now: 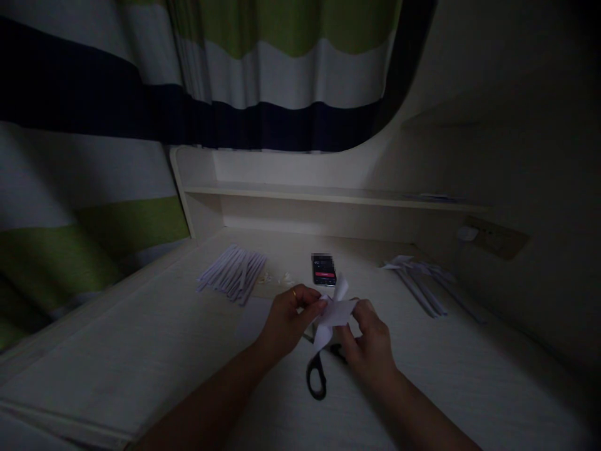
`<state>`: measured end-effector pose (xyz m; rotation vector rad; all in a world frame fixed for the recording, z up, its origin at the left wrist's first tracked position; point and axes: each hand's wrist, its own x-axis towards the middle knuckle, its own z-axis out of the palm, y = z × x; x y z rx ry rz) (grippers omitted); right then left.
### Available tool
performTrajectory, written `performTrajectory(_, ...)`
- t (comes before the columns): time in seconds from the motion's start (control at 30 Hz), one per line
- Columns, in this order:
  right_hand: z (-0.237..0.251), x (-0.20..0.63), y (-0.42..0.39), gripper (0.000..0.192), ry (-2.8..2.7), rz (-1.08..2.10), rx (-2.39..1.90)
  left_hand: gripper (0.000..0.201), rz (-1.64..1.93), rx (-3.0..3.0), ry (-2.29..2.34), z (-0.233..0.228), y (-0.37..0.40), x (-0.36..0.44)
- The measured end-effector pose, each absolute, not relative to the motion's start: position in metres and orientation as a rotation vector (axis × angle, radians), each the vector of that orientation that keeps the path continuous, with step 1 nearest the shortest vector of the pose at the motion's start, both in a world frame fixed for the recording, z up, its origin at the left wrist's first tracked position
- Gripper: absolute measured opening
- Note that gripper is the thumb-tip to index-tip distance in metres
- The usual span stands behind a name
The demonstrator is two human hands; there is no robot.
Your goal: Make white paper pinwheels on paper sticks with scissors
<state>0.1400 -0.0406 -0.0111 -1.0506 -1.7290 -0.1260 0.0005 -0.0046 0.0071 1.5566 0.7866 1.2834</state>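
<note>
Forearms enter from bottom edge, converging toward mid-desk. Black-handled scissors [317, 376] flat on the desk [141, 351] directly beneath the hands, handles toward the body, blades partly hidden under the paper; likely parked there for quick reach, judged from position only.

Left hand [287, 322]: ring on one finger, wrist slightly flexed, fingertips pinched on left edge of a folded white paper piece [335, 311]. Grip narrow, closed on the paper.

Right hand [369, 344]: knuckles up, thumb and fingers pinched on the right edge of same paper piece. Grip likewise closed on it. Paper held just above the desk between both hands, one flap up, a tail hanging down toward the scissors. Held aloft and at both ends, probably so folds can be worked without the desk in the way.

Smartphone [323, 269] just beyond the hands, screen lit, flat on the desk, facing the person.

Bundle of paper strips [233, 274] far left of the phone, laid roughly parallel. Second group of paper strips with folded ends [420, 282] on the right, well apart from the first; separation suggests sorted stock versus worked pieces, uncertain. Small paper scraps [277, 277] between left bundle and phone.

Low shelf [328, 194] along back wall; striped curtain [94, 125] at left. Light dim, fine detail unclear.
</note>
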Motion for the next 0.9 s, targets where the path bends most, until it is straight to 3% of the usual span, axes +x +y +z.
performTrajectory(0.17, -0.006, 0.141, -0.041, 0.008, -1.866, -0.496, -0.976, 0.014, 1.247, 1.456, 0.763, 0.003, -0.003, 0.002)
performTrajectory(0.37, -0.005, 0.142, -0.041, 0.009, -1.901, -0.671, -0.929, 0.016, 1.22, 1.389, 0.745, 0.006, -0.005, 0.004)
performTrajectory(0.9, 0.004, 0.142, -0.05, 0.013, -1.589, -0.144, -0.883, 0.025, 1.109, 1.081, 0.621, 0.011, 0.007, -0.004)
